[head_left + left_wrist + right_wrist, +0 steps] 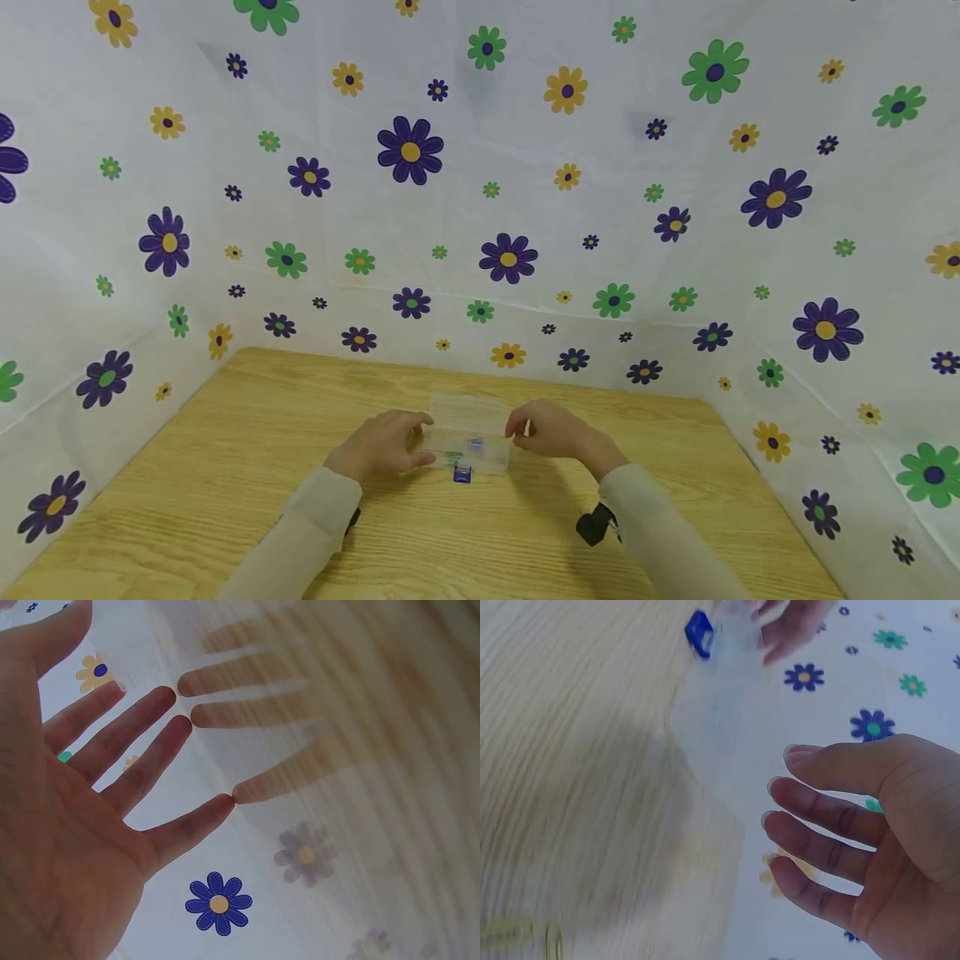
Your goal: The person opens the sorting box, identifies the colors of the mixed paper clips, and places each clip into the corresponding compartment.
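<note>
A clear plastic box (pixel 487 460) lies on the table with its lid (pixel 468 408) folded back. Small blue pieces (pixel 476 444) and a green piece (pixel 453 457) show in it. My left hand (pixel 382 446) is at the box's left side, thumb and fingers spread; the left wrist view shows its fingers (pixel 142 772) nearly straight. At the right side is my right hand (pixel 551 427), fingertips close to the box edge. In the right wrist view its fingers (pixel 825 832) are loosely bent with nothing between them. A dark blue openwork piece (pixel 700 634) sits at the box's front edge.
Thin yellow looped pieces (pixel 553 941) lie on the wooden table (pixel 465 550), near my right wrist. Flower-printed white cloth (pixel 465 217) encloses the table at the back and both sides.
</note>
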### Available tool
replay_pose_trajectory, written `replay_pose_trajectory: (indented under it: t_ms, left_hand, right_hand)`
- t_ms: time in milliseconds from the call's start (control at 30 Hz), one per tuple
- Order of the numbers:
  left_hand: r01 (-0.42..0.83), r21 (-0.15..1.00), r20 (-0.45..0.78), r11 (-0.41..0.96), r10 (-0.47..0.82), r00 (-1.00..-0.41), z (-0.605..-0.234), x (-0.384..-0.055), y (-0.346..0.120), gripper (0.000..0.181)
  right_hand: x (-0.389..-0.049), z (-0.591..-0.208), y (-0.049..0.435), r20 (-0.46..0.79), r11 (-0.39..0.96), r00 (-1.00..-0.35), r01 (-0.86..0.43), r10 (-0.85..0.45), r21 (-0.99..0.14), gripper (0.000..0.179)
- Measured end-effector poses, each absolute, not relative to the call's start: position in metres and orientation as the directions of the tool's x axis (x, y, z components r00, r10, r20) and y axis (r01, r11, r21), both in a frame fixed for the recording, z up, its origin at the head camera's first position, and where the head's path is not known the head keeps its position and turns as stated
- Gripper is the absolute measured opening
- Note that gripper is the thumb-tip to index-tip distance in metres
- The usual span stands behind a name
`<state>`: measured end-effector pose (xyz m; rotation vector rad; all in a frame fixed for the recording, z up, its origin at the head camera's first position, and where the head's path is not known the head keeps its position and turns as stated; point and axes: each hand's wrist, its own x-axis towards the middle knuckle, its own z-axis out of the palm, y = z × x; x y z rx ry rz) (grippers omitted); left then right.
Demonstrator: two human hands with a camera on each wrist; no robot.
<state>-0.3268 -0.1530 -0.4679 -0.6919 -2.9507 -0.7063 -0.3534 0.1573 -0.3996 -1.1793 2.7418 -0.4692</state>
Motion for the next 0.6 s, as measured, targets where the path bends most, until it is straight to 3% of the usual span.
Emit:
replay_pose_trajectory:
  t_ms: [233, 600]
  left_hand:
    - [0.435, 0.423, 0.131, 0.795, 0.421, -0.897, -0.467, -0.326, -0.153, 0.059]
    - [0.439, 0.435, 0.135, 0.786, 0.425, -0.895, -0.468, -0.327, -0.153, 0.060]
  right_hand:
    - [-0.357, -0.396, 0.205, 0.003, 0.672, -0.734, -0.623, -0.679, -0.400, 0.011]
    - [-0.363, -0.406, 0.255, 0.005, 0.712, -0.774, -0.585, -0.633, -0.389, 0.007]
